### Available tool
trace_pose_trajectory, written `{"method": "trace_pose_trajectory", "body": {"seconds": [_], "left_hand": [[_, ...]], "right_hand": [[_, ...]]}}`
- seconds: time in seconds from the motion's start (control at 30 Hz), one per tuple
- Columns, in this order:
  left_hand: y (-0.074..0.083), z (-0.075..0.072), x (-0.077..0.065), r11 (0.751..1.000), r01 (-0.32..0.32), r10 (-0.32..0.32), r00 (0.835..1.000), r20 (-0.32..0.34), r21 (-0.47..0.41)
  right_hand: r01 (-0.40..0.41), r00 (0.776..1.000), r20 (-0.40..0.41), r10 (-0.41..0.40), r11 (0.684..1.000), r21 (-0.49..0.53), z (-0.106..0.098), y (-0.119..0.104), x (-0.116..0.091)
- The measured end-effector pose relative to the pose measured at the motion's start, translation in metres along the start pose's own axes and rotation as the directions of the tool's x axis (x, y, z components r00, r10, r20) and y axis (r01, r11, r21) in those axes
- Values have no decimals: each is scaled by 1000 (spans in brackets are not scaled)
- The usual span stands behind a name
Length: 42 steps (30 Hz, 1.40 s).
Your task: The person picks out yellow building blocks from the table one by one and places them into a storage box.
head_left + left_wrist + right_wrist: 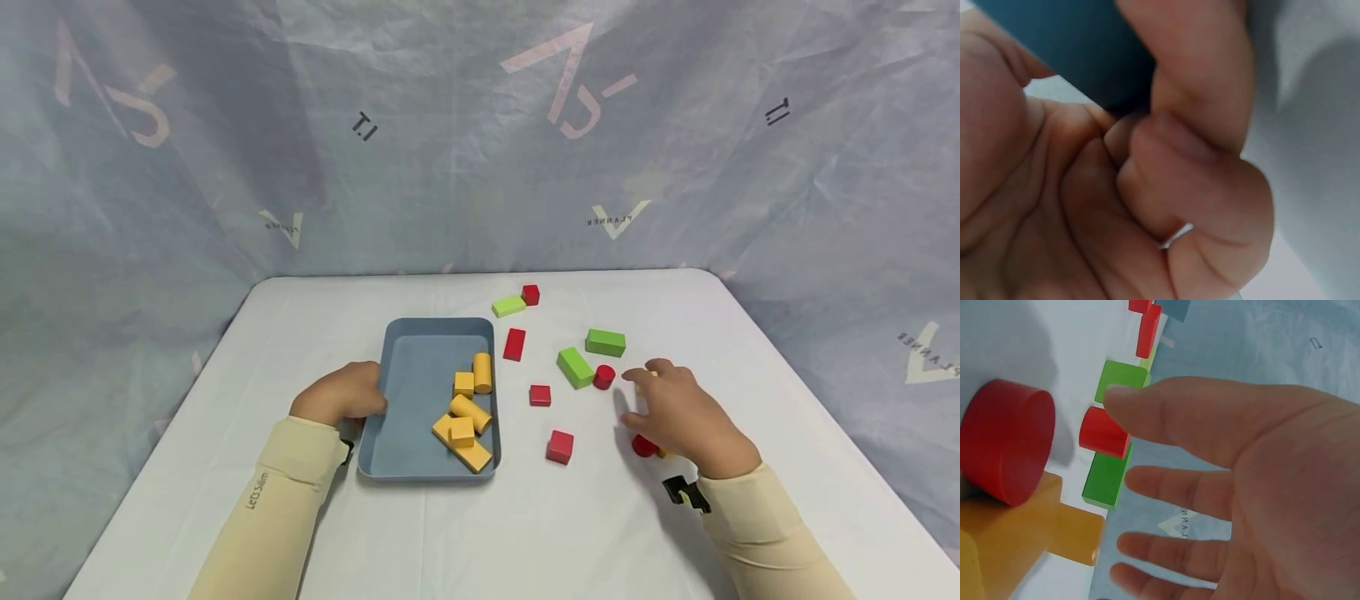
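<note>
My left hand [343, 395] grips the left rim of a blue-grey tray [397, 400]; in the left wrist view its fingers curl around the tray wall [1079, 44]. Inside the tray, toward its right side, lie several yellow blocks, among them a cylinder [482, 372] and a cube [462, 432]. Over the right part of the table, my right hand [678, 412] is spread with nothing in it. Close to it are a red cylinder [1007, 440] and yellow blocks [1075, 532], partly hidden by the hand in the head view.
Between tray and right hand lie green blocks [575, 367], a small red cylinder [603, 377], red cubes [559, 447] and a flat red block [514, 344]. A light green block [508, 306] touches a red cube [530, 294] near the back. Grey cloth [450, 167] hangs behind the white table.
</note>
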<state>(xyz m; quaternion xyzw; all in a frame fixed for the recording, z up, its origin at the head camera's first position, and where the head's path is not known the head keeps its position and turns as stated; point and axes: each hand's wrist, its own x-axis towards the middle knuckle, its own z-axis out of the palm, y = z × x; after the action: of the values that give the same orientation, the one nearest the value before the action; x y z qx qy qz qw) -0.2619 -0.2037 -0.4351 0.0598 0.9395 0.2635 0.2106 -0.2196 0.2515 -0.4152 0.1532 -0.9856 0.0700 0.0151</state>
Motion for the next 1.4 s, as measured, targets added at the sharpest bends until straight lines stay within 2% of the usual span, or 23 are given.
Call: {"method": "trace_pose_trajectory", "body": {"seconds": [0.23, 0.43, 0.8, 1.2, 1.4], "left_hand": [[1, 0, -2, 1000, -1, 1, 1000, 3, -1], [0, -1, -1, 1000, -9, 9, 1000, 9, 4], [2, 0, -2, 999, -19, 19, 1000, -9, 26], [2, -1, -3, 1000, -11, 11, 1000, -2, -17], [1, -1, -3, 1000, -12, 12, 1000, 0, -19]], "right_hand": [[-120, 992, 49, 120, 993, 0, 1, 4, -2], [-169, 982, 89, 168, 986, 9, 3, 7, -2], [-189, 973, 137, 185, 982, 17, 8, 8, 4], [-196, 973, 129, 192, 980, 18, 16, 11, 10], [-168, 981, 107, 163, 985, 39, 18, 14, 12]]}}
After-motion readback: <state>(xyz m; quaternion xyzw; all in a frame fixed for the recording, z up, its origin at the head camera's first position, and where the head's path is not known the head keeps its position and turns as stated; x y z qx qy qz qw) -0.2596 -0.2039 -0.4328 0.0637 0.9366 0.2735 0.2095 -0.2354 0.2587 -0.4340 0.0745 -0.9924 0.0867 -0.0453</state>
